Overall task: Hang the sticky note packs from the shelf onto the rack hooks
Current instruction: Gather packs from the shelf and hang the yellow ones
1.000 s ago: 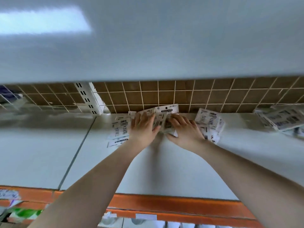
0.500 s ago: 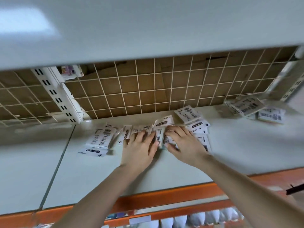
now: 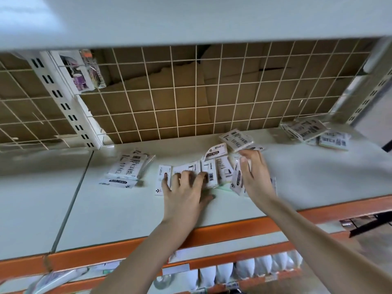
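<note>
Several white sticky note packs (image 3: pixel 209 172) lie in a loose row on the pale shelf (image 3: pixel 127 209), one showing a "STICKY NOTE" header (image 3: pixel 216 152). My left hand (image 3: pixel 186 192) rests on the left part of the row with spread fingers, thumb on the shelf. My right hand (image 3: pixel 255 177) stands on its edge with fairly straight fingers against the row's right end, where a pack (image 3: pixel 237 177) leans on my palm and thumb. More packs lie in a left pile (image 3: pixel 129 168), behind my right hand (image 3: pixel 236 141) and at the far right (image 3: pixel 303 129).
A white wire grid (image 3: pixel 191 92) over brown cardboard backs the shelf. Packaged goods (image 3: pixel 78 75) hang at its upper left beside a slotted upright (image 3: pixel 63 107). An orange beam (image 3: pixel 212 232) edges the shelf front; white items (image 3: pixel 244 268) hang below. Another shelf board overhangs.
The view has tilted up and come closer. Both hands have drawn the packs slightly toward the front edge, and my right hand has turned onto its edge against the row.
</note>
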